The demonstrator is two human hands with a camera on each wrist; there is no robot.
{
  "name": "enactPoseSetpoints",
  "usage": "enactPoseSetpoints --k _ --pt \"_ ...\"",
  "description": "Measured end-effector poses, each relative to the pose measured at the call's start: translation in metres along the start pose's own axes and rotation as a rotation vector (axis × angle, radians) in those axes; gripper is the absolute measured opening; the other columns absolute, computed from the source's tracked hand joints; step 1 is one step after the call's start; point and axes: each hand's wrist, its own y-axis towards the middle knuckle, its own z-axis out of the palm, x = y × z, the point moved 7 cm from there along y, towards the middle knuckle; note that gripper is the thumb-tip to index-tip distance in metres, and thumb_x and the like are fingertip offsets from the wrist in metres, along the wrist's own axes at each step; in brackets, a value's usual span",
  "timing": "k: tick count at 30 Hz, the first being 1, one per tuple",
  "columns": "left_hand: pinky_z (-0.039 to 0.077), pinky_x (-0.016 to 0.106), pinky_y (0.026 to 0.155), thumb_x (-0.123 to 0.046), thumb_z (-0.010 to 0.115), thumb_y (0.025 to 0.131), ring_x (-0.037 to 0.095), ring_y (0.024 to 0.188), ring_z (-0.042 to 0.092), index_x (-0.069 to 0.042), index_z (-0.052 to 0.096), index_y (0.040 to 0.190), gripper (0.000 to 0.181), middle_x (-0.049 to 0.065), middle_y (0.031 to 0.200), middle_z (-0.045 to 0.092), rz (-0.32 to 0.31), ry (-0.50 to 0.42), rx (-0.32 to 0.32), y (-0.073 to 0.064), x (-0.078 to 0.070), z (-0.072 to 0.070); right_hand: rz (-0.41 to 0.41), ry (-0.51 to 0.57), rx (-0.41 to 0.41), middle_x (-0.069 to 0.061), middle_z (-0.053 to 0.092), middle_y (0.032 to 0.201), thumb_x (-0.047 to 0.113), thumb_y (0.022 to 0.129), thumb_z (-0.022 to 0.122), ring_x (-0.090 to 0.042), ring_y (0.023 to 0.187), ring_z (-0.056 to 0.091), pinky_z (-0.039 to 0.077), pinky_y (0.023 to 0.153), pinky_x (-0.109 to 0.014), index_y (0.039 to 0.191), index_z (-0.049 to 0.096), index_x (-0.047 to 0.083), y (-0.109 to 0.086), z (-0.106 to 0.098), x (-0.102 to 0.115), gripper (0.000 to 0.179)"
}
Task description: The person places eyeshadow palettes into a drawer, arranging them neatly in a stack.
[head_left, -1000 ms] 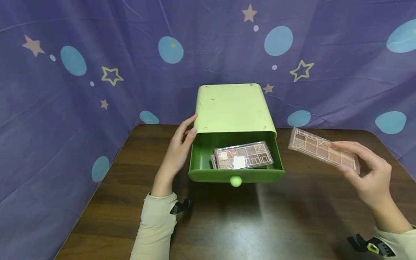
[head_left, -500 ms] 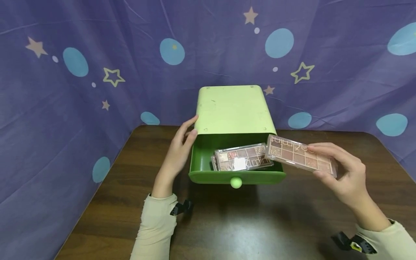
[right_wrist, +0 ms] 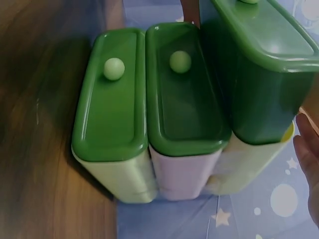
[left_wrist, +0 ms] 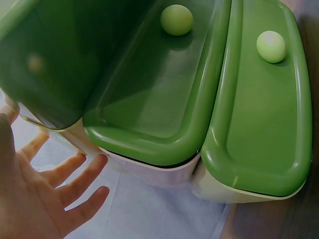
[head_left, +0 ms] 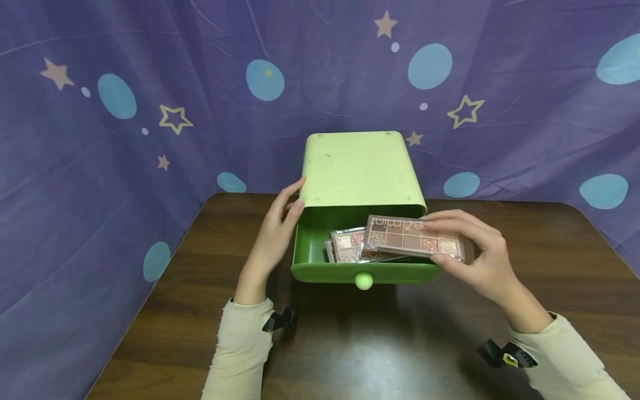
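In the head view my right hand (head_left: pixel 482 258) pinches an eyeshadow palette (head_left: pixel 405 239) by its right end, over the pulled-out top drawer (head_left: pixel 320 273). Its clear lid shows mirrored lettering and rows of beige and brown pans. Partly covered beneath it, another eyeshadow palette (head_left: pixel 345 243) lies inside the drawer on at least one more. My left hand (head_left: pixel 270 233) rests its fingertips against the left side of the light green drawer cabinet (head_left: pixel 360 166). The left wrist view shows that hand (left_wrist: pixel 50 199) with spread fingers. The held palette is outside both wrist views.
Below the pulled-out drawer, two more green drawers sit closed, the middle drawer (right_wrist: pixel 184 109) and the bottom drawer (right_wrist: pixel 112 109), each with a round knob. The cabinet stands on a dark wooden table (head_left: pixel 200 311). Directly behind it hangs a purple curtain (head_left: pixel 340 50) with stars.
My right hand has carried the eyeshadow palette leftwards from the right of the cabinet to over the open drawer. My left hand stays against the cabinet's side.
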Motion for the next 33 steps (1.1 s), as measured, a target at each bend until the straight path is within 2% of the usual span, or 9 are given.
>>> enactPoseSetpoints --k 3,9,16,20,24,27,31,33 --pt "0.039 0.049 0.104 -0.044 0.043 0.105 0.023 0.130 0.044 -0.033 0.039 0.151 0.048 -0.014 0.155 0.033 0.000 0.002 -0.002 0.000 0.000 0.000 0.003 -0.012 0.025 -0.021 0.066 0.109 0.010 0.084 0.078 -0.021 0.104 0.061 0.047 0.079 -0.021 0.105 0.069 -0.012 0.007 0.009 0.002 0.032" --pt "0.039 0.051 0.104 -0.044 0.043 0.105 0.026 0.131 0.044 -0.030 0.039 0.153 0.050 -0.009 0.157 0.032 -0.003 -0.001 0.000 -0.001 -0.002 0.001 -0.019 -0.061 0.054 -0.021 0.067 0.106 0.013 0.087 0.074 -0.021 0.107 0.062 0.044 0.095 -0.028 0.103 0.069 -0.012 0.018 0.020 0.009 0.030" --pt "0.039 0.050 0.104 -0.044 0.043 0.105 0.024 0.130 0.044 -0.032 0.039 0.152 0.049 -0.011 0.156 0.032 0.000 -0.008 0.001 -0.001 -0.002 0.001 -0.034 -0.064 0.101 -0.020 0.068 0.106 0.021 0.091 0.073 -0.021 0.107 0.061 0.043 0.098 -0.030 0.104 0.070 -0.011 0.023 0.024 0.010 0.035" --pt "0.039 0.049 0.104 -0.044 0.043 0.105 0.024 0.129 0.044 -0.032 0.039 0.152 0.049 -0.012 0.156 0.033 0.001 -0.010 0.000 -0.001 -0.002 0.001 -0.030 -0.075 0.160 -0.018 0.067 0.109 0.024 0.089 0.076 -0.020 0.108 0.060 0.042 0.099 -0.030 0.107 0.071 -0.007 0.020 0.024 -0.001 0.036" --pt "0.039 0.051 0.103 -0.044 0.043 0.105 0.025 0.129 0.045 -0.030 0.038 0.153 0.050 -0.010 0.157 0.032 0.004 -0.012 0.000 -0.001 -0.002 0.001 0.024 -0.100 0.261 -0.013 0.067 0.117 0.012 0.080 0.082 -0.021 0.114 0.057 0.040 0.102 -0.030 0.113 0.072 0.002 0.018 0.027 -0.013 0.036" --pt "0.039 0.051 0.103 -0.043 0.043 0.105 0.026 0.128 0.045 -0.031 0.038 0.153 0.049 -0.010 0.157 0.032 0.006 -0.012 0.002 -0.001 -0.003 0.001 0.109 -0.132 0.350 -0.006 0.064 0.124 0.002 0.077 0.081 -0.020 0.120 0.054 0.038 0.104 -0.028 0.119 0.071 0.010 0.019 0.031 -0.015 0.044" --pt "0.040 0.050 0.103 -0.043 0.043 0.105 0.025 0.128 0.046 -0.032 0.039 0.152 0.048 -0.011 0.156 0.033 0.002 -0.012 0.001 -0.001 -0.003 0.001 0.233 -0.183 0.440 0.005 0.060 0.131 0.005 0.083 0.078 -0.015 0.125 0.051 0.037 0.105 -0.025 0.125 0.068 0.022 0.019 0.033 -0.019 0.046" --pt "0.040 0.050 0.103 -0.042 0.043 0.105 0.024 0.128 0.046 -0.032 0.039 0.152 0.048 -0.012 0.156 0.033 0.000 -0.013 0.002 -0.001 -0.003 0.001 0.266 -0.202 0.462 0.008 0.058 0.133 0.008 0.086 0.077 -0.014 0.126 0.050 0.037 0.104 -0.024 0.126 0.068 0.025 0.018 0.034 -0.019 0.044"
